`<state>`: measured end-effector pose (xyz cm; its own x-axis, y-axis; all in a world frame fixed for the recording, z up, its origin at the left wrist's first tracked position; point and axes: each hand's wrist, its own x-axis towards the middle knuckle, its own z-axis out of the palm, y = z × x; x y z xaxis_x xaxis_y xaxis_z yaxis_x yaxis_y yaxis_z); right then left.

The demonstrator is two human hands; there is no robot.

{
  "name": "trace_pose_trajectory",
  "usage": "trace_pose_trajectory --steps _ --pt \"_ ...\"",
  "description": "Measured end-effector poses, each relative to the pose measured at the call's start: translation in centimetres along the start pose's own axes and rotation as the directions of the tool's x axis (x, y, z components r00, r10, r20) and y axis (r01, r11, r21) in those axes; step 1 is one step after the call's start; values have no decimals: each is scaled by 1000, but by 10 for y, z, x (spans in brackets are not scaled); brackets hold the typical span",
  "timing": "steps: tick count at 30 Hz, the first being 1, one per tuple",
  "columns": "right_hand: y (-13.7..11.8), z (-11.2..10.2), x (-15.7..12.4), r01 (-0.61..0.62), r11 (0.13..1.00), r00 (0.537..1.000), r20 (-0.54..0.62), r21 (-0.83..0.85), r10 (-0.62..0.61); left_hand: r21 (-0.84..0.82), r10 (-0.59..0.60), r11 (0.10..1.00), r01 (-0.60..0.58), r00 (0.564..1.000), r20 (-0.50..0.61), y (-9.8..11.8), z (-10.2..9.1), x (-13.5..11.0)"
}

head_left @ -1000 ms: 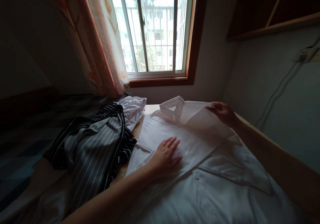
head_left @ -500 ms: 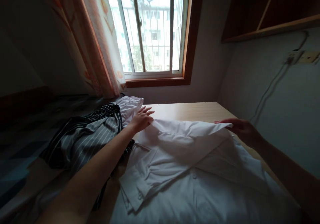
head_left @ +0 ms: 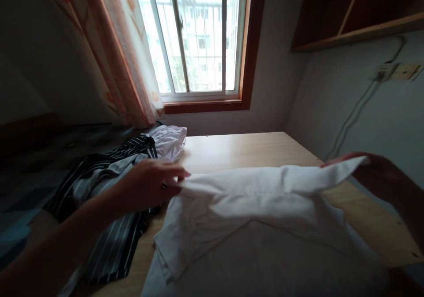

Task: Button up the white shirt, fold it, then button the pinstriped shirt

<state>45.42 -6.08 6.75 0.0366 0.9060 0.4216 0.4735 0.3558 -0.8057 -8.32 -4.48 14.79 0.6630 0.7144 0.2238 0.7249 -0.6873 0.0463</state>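
Note:
A white button-up shirt (head_left: 251,244) lies on the wooden tabletop, its far edge raised and stretched between both hands. My left hand (head_left: 155,182) pinches the left end of that edge. At the other end, my right hand (head_left: 374,173) grips the raised corner, with part of the fingers behind the cloth. A folded sleeve with its cuff rests on the left side of the shirt. Just left of my left hand lies a heap of black and grey striped clothing (head_left: 112,239).
The pale wooden tabletop (head_left: 238,149) reaches back toward the window (head_left: 198,45). A crumpled white garment (head_left: 168,140) sits by its far left corner. A curtain (head_left: 112,54) hangs at the left. On the right wall are a shelf (head_left: 361,34) and a socket with a cable (head_left: 386,72).
Both hands have come nearer and spread wider apart, drawing the shirt's far edge toward me. More tabletop shows behind the shirt, and the front button is now covered or in shadow.

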Motion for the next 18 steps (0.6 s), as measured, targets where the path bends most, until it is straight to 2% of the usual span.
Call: trace_pose_trajectory --steps 2,3,7,9,12,15,18 --pt "4 -8 -26 -99 992 959 260 -73 115 -123 83 990 -71 992 93 18 19 -31" --pt "7 -8 -39 -123 985 929 334 -125 158 -185 116 979 -91 985 126 26 31 -44" --pt "18 9 -81 -175 943 805 510 -284 303 -313 116 948 -49 973 198 47 74 -78" --pt "20 19 -95 -164 946 793 533 -278 295 -325 101 945 -32 975 197 50 87 -86" --pt "25 27 -104 -74 967 790 577 -243 205 -320 94 947 -28 977 194 45 101 -90" --pt "36 31 -102 -31 970 786 594 -239 171 -301 107 953 -42 974 201 34 112 -87" --pt "49 35 -92 -27 964 814 554 -263 173 -274 123 960 -59 967 222 23 118 -75"
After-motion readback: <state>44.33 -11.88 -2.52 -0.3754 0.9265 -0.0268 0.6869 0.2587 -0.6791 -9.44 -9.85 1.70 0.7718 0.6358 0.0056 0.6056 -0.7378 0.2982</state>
